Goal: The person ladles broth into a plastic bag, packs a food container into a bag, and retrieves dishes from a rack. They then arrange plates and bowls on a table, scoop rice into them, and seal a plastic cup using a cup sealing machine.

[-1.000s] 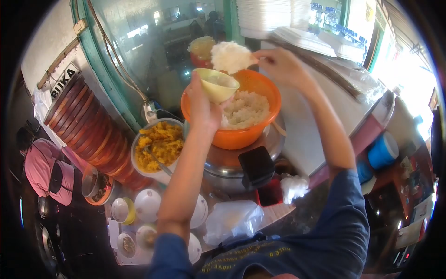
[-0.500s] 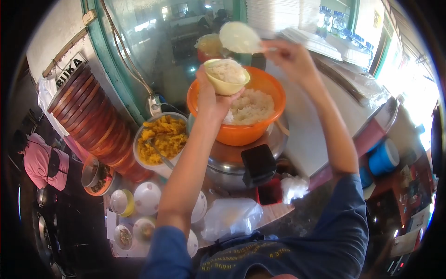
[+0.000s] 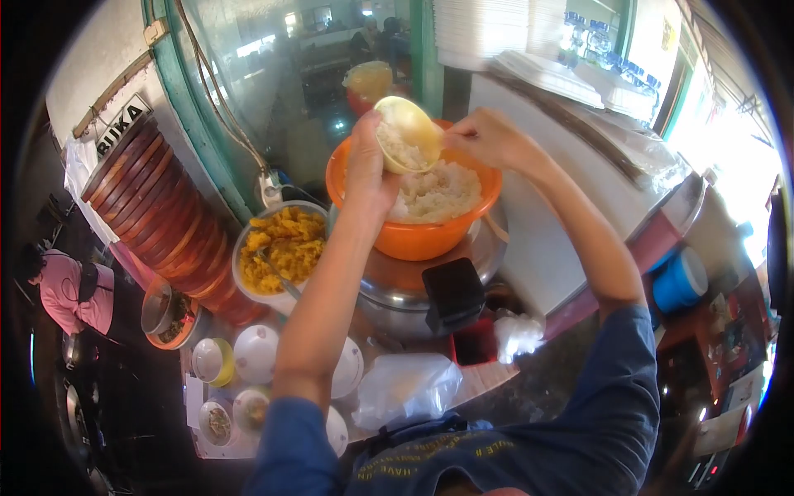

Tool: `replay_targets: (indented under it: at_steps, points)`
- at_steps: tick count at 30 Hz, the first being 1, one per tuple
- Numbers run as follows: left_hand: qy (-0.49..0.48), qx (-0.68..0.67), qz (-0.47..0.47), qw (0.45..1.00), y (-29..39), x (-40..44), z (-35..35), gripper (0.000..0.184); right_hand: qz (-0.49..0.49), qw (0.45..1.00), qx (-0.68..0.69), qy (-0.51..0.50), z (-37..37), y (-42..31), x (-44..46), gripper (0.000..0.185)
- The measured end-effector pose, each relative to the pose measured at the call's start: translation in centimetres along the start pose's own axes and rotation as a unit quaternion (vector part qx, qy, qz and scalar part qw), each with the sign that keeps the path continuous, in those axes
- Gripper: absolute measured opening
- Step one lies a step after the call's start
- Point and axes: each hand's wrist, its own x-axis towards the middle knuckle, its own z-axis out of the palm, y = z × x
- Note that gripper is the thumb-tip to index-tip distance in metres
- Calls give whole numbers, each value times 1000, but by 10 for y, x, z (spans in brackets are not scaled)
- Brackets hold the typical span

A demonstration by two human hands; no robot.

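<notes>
My left hand is wrapped round a small pale yellow bowl, tilted so that its inside faces me, with white rice in its lower part. Just right of the bowl, my right hand is closed on the rice paddle's handle. The paddle's broad pale blade, plain in the earlier view, can hardly be made out now near the bowl's right side. Both hands are over an orange basin of cooked white rice, which rests on a round metal lid.
Left of the basin stands a tub of yellow food with a spoon in it. Farther left leans a stack of brown woven-looking plates. Small bowls and plates lie below. White foam boxes line the right. A person in pink bends at far left.
The right hand has come down and slightly left with the paddle, from above the basin to the bowl's side. The yellow bowl has tipped from nearly level to steeply tilted.
</notes>
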Motion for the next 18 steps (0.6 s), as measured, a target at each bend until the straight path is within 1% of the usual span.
replay_targets:
  at_steps: [2, 4, 5, 7, 8, 10, 11, 13, 14, 16, 18]
  points:
    - [6, 9, 3, 1000, 2, -1, -1, 48, -8, 1000, -10, 3, -6, 6, 0, 24]
    - [38, -3, -22, 999, 5, -4, -3, 47, -28, 988, 128, 77, -20, 14, 0, 25]
    - [40, -4, -21, 999, 4, -4, -3, 47, -29, 988, 128, 75, -22, 10, -1, 25]
    - [41, 35, 12, 998, 0, -5, 0, 47, 3, 981, 193, -5, -22, 0, -8, 26]
    - [42, 37, 9, 998, -2, -4, -3, 47, 5, 981, 195, -6, -16, -3, -9, 26]
    - [11, 15, 20, 1000, -3, -1, -7, 46, 7, 982, 175, -75, -2, -6, -8, 24]
    - [10, 16, 20, 1000, -4, 0, -7, 46, 7, 982, 175, -75, 2, -5, -7, 24]
    - [17, 1, 1, 1000, -3, -2, -7, 43, -8, 994, 98, -49, 9, -4, -5, 23]
    - [18, 0, 2, 1000, -2, -3, -6, 43, -9, 994, 98, -50, 11, -4, -4, 23]
    - [8, 13, 4, 1000, -1, -6, -4, 42, -13, 999, 32, -5, 14, -3, -2, 23]
    - [9, 14, 5, 1000, -4, -2, -9, 42, -19, 1000, 24, 2, 17, 0, -3, 23]
